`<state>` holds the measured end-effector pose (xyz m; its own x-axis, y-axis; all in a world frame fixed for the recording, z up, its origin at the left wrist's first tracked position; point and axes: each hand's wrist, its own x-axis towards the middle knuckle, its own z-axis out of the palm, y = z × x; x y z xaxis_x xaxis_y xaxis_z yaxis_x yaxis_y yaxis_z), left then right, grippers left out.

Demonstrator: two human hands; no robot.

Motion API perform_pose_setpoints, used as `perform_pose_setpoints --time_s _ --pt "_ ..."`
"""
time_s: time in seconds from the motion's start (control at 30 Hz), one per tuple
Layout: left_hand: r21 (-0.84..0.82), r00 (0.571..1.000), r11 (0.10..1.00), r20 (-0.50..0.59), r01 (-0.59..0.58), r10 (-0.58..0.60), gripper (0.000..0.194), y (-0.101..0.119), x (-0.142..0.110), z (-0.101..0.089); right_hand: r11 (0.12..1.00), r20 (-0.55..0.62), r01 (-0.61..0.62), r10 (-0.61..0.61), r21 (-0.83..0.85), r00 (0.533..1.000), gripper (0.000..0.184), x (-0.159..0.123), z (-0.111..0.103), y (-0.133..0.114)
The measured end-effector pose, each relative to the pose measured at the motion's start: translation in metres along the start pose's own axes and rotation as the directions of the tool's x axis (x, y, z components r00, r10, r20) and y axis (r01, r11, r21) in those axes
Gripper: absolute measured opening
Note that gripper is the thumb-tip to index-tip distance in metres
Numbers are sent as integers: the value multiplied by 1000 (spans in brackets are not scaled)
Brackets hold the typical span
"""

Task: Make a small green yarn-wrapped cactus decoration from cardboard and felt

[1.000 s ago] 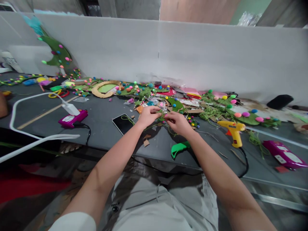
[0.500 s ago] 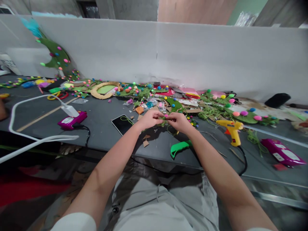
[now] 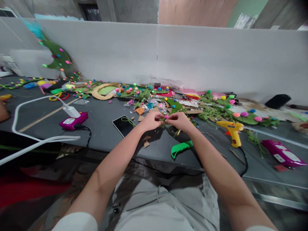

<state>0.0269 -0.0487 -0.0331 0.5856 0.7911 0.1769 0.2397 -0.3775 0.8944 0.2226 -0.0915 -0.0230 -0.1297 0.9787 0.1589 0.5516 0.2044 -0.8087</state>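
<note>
My left hand [image 3: 152, 121] and my right hand [image 3: 180, 122] meet over the middle of the table, fingertips pinching a small green craft piece [image 3: 163, 122] between them. A pink pom-pom [image 3: 166, 117] shows on or right beside it; fingers hide most of the piece. Green yarn crosses the dark-screened phone [image 3: 123, 125] left of my left hand. Below my right hand lies a green-handled tool [image 3: 181, 148]. Small pom-poms [image 3: 194, 123] sit just beyond my right wrist.
A yellow glue gun [image 3: 231, 128] and purple box [image 3: 282, 153] lie at right. Another purple box [image 3: 74, 121] with a white plug and cable stands left. Felt, yarn and pom-poms [image 3: 244, 114] line the back, near a beige ring [image 3: 106, 97]. Another person's hand [image 3: 3, 112] shows far left.
The view has shifted slightly. My fingers have moved a little on the green piece, and both hands still pinch it in about the same spot.
</note>
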Motion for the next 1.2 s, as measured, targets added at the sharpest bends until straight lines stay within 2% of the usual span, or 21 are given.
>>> perform_pose_setpoints --time_s 0.1,0.2,0.3,0.4,0.5,0.63,0.77,0.83,0.97,1.1,1.2 --pt "20 995 1000 -97 -15 17 22 0 2 0 996 -6 92 -92 20 996 26 0 3 2" --pt "-5 977 1000 -215 0 -1 21 -1 5 0 971 -56 223 -228 -81 972 22 -2 7 3" --pt "-99 950 995 -311 1 -32 21 -3 7 0 927 -67 315 -334 -203 940 20 -6 9 2" --pt "-246 929 969 -359 -1 -90 27 -5 9 -1 898 -72 356 -385 -257 920 22 -8 10 2" --pt "-428 937 904 -323 -16 -136 33 -3 8 -3 897 -99 362 -396 -252 913 23 -8 10 4" --pt "-560 976 826 -140 61 -167 33 2 4 -4 916 -73 355 -374 -187 925 19 -5 7 7" --pt "-447 989 883 27 143 -146 30 6 1 -3 936 -57 308 -322 -172 945 19 -2 3 12" --pt "-346 990 928 54 138 -127 29 6 1 -2 938 -57 282 -298 -204 953 19 -1 1 12" --pt "-170 995 980 18 99 -98 27 7 2 1 952 -93 174 -203 -253 975 15 -1 -1 11" --pt "-118 998 991 -3 69 -70 26 5 2 2 987 -116 76 -93 -140 989 16 -1 2 7" --pt "-60 997 998 -75 29 -33 25 3 3 2 994 -90 97 -102 -57 991 20 -2 5 5"
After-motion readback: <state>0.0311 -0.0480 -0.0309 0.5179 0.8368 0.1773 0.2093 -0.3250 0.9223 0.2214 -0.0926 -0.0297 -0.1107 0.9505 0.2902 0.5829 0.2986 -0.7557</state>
